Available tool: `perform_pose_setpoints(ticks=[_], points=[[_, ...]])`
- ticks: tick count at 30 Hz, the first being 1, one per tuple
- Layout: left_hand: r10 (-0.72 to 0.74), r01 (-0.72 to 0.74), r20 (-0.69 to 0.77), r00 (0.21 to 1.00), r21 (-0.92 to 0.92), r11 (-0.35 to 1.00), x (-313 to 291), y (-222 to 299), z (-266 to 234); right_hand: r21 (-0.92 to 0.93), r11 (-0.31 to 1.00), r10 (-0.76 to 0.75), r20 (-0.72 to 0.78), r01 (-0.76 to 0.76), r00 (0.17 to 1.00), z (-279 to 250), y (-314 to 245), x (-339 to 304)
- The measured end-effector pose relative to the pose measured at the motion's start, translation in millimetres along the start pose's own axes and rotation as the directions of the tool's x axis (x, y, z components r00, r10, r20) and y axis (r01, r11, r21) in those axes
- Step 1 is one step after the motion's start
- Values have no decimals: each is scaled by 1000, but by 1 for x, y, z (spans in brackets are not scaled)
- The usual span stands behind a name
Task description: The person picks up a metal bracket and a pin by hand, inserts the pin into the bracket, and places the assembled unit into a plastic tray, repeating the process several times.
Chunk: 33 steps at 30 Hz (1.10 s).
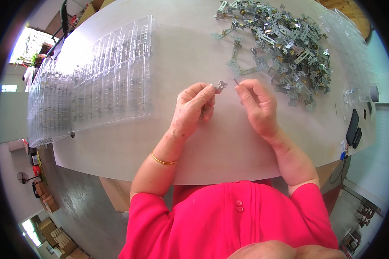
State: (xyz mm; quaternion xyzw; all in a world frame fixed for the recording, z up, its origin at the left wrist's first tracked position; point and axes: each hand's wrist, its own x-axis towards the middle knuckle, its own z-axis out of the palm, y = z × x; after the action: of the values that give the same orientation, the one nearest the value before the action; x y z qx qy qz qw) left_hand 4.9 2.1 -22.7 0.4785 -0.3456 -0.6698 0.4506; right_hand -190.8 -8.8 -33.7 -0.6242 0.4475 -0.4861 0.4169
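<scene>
Over the middle of the table, my left hand (pixel 193 105) is closed around a small silvery metal bracket (pixel 221 85). One end of the bracket sticks out past the thumb and forefinger, and the palm and curled fingers hide the rest. A short gap to the right, my right hand (pixel 260 105) pinches a thin metal pin (pixel 236 81) between thumb and fingertips. Only the pin's tip shows, pointing up toward the bracket without touching it. Beyond my right hand lies a large heap of similar metal brackets (pixel 296 49), some with brass-coloured parts.
Stacked clear plastic trays (pixel 112 77) with rows of compartments cover the table's left side. Clear plastic bags (pixel 350 52) lie at the far right. A black phone-like object (pixel 352 125) rests near the right edge, beside a smaller black item (pixel 357 137).
</scene>
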Motion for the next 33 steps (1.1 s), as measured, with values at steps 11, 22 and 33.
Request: perform_pose_setpoints(ticks=[11,22,33], points=[[11,-8,26,1000,-98,995,1,0,-4,-53,999,14,88,-10,996,3,-1,-2],[216,-205,-5,976,295,933,0,-1,-5,-131,991,-20,76,30,997,3,-8,-1],[354,-364,110,929,444,819,4,-13,-9,121,923,319,285,-365,904,-2,-9,2]])
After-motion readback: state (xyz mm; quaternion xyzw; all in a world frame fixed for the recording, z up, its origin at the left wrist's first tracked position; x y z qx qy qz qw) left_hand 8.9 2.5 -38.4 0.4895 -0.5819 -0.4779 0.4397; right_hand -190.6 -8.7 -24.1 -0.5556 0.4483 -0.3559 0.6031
